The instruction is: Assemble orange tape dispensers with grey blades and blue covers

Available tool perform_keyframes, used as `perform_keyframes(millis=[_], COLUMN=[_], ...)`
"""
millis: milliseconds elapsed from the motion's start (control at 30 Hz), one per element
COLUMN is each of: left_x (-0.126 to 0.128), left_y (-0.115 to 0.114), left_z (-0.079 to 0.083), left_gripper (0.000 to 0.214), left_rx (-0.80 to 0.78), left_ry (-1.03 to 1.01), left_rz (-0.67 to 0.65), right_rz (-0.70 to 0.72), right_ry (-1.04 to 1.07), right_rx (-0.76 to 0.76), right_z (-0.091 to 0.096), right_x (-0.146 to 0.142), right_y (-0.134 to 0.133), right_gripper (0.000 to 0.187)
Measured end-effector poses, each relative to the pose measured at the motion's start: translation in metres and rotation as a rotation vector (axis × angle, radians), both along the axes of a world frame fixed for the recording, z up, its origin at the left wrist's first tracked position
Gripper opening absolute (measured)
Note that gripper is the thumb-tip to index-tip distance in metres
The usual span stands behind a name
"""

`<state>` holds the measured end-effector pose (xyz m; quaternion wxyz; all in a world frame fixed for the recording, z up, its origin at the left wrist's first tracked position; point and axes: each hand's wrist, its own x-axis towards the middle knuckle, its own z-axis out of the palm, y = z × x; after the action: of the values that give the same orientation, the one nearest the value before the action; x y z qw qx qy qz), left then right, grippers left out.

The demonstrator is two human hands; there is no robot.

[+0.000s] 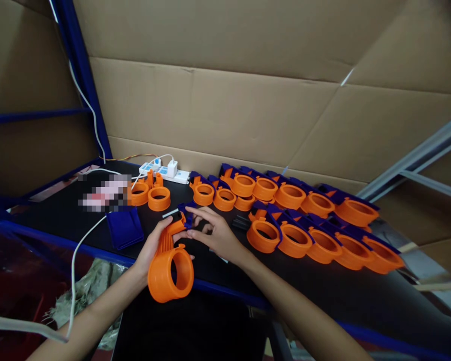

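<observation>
My left hand (pixel 152 246) is wrapped round the handle of an orange tape dispenser (pixel 161 280), whose ring hangs down toward me over the table's front edge. A toothed metal blade (pixel 170 213) shows at its upper end, beside a black piece. At that same end, the thumb and fingers of my right hand (pixel 220 236) close on a small dark blue plastic part (pixel 188 217). Whether this part is fixed to the dispenser, I cannot tell. Flat blue plastic pieces (pixel 125 228) lie to the left of my left hand.
Several orange-and-blue tape dispensers (pixel 293 239) stand in rows on the black table (pixel 323 293) at right. Black pieces (pixel 241 222) lie beside them. Orange dispenser bodies (pixel 159 199) and a white power strip (pixel 180 176) are farther back. A white cable (pixel 74 271) crosses the left front edge.
</observation>
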<state>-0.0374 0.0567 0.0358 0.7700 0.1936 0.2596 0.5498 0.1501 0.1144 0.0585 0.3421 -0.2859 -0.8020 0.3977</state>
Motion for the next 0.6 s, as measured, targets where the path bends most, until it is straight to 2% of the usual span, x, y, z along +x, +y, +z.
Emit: perform_keyframes(millis=[200,433,600], left_x=[0.000,0.000,0.005], left_y=[-0.001,-0.001,-0.004], left_z=[-0.004,-0.007,-0.007], left_gripper=[0.037,0.037,0.030], left_rx=[0.009,0.044,0.086], left_ry=[0.028,0.143,0.230], left_rz=[-0.050,-0.129,-0.070], right_rz=[0.005,-0.071,-0.067], right_ry=[-0.047,-0.079,-0.087], right_rx=[0.186,0.189,0.211], right_z=[-0.001,0.006,0.011], right_x=[0.003,0.011,0.013], right_y=[-0.001,0.001,-0.002], right_gripper=[0.057,0.045,0.042])
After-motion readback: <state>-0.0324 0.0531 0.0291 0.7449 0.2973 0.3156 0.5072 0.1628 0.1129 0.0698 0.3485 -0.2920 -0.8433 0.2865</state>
